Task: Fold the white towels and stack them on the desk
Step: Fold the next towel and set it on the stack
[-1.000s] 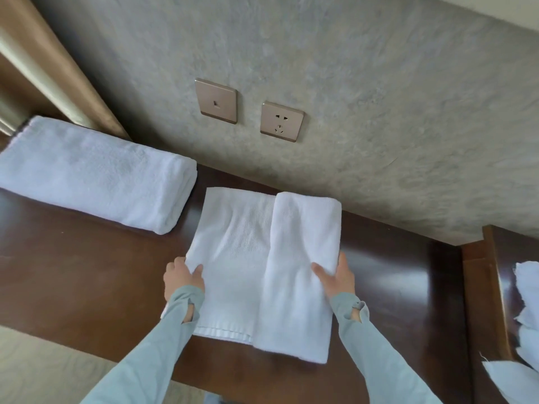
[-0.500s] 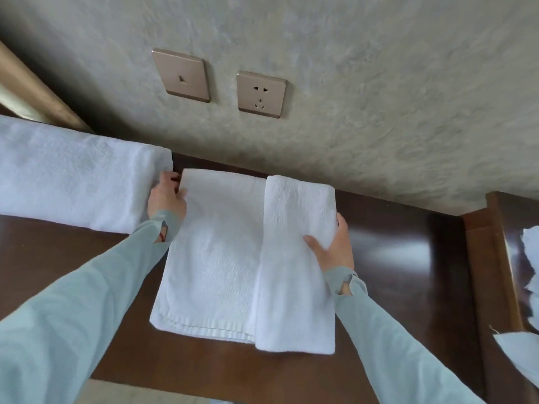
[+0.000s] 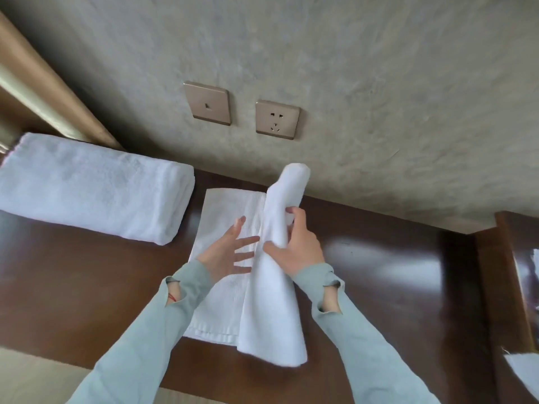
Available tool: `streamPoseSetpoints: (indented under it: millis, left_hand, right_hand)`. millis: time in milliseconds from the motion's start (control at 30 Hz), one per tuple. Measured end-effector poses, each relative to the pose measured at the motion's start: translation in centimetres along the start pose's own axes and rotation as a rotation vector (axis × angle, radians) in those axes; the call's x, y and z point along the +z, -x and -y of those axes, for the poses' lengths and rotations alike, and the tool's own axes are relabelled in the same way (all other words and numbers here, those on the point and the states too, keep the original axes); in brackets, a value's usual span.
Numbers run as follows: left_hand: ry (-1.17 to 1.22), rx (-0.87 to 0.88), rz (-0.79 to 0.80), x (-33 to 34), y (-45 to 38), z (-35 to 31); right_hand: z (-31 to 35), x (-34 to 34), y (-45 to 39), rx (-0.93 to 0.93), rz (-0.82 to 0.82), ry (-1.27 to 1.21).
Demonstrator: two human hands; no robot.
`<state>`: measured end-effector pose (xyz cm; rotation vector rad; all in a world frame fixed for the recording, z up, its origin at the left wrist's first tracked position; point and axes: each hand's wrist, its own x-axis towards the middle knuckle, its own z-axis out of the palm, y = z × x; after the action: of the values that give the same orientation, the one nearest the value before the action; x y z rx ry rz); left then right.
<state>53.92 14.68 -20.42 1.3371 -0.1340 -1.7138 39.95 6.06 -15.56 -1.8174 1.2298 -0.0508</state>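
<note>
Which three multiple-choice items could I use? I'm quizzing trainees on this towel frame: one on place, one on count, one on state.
1. Where is the folded stack?
A. left of the flat towel
B. right of it
C. on the floor

2. How many wall plates show?
A. one
B. two
C. four

3. What is the right hand doing?
A. resting flat
B. pressing a plate
C. gripping a lifted flap

Answers: 1 A, the stack lies on the desk toward the left; 2 B, two side by side; 3 C, fingers closed around the raised flap while the left hand is spread open.

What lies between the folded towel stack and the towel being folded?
Only a bare strip of dark desk separates the folded stack from the towel, in the head view.
</note>
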Motion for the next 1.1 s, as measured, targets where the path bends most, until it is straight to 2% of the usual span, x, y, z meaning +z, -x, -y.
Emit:
streamPoseSetpoints:
  millis: [33, 100, 167, 233, 367, 433, 500, 600, 667, 733, 833, 1000, 1100]
  left_hand:
    - [-0.004, 0.015, -0.003, -0.2, 0.2, -0.4]
    - [0.007, 0.029, -0.151, -1.5, 0.4, -1.2]
    - [-0.017, 0.003, -0.306, -4.4, 0.3, -1.2]
    - [-0.106, -0.017, -0.372, -6.7, 0.5, -0.9]
    - [-0.204, -0.005, -0.303, -7.0, 0.5, -0.5]
    - [-0.207, 0.009, -0.333, -6.8, 0.2, -0.2]
    - [-0.280, 0.053, -0.415, -6.8, -0.2, 0.5]
    - [-0.597, 0.158, -0.719, -6.9, 0.0, 1.4]
    - [-0.720, 0.188, -0.826, -7.5, 0.2, 2.2]
    - [-0.803, 0.176, -0.833, -7.9, 0.5, 3.1]
    - [-0.792, 0.156, -0.832, -7.8, 1.1, 4.5]
    - [-0.854, 0.057, -0.851, -7.2, 1.5, 6.3]
    - [-0.878, 0.032, -0.859, -7.3, 1.2, 5.8]
  right_hand:
    - [1.4, 1.6, 0.0, -0.050, 0.060, -0.067]
    - [2.9, 5.0, -0.4, -0.114, 0.195, -0.179]
    - [2.1, 7.4, -1.4, -0.135, 0.267, -0.114]
    - [0.0, 8.5, -2.1, -0.186, 0.231, -0.021]
    - [-3.6, 9.4, -1.9, -0.297, -0.060, 0.160]
    - [-4.0, 9.3, -1.7, -0.258, -0.143, 0.175]
    - [-4.3, 8.9, -2.5, -0.194, -0.093, 0.222]
    - [-4.4, 8.7, -4.2, -0.381, -0.027, 0.527]
    - [-4.5, 8.9, -5.4, -0.450, 0.004, 0.661]
    - [-5.0, 9.4, -6.2, -0.415, 0.013, 0.739]
    - [-4.4, 9.8, -6.4, -0.372, 0.002, 0.805]
    - [-2.3, 10.1, -7.6, -0.493, -0.021, 0.790]
    - [-1.9, 11.1, -8.8, -0.438, 0.048, 0.897]
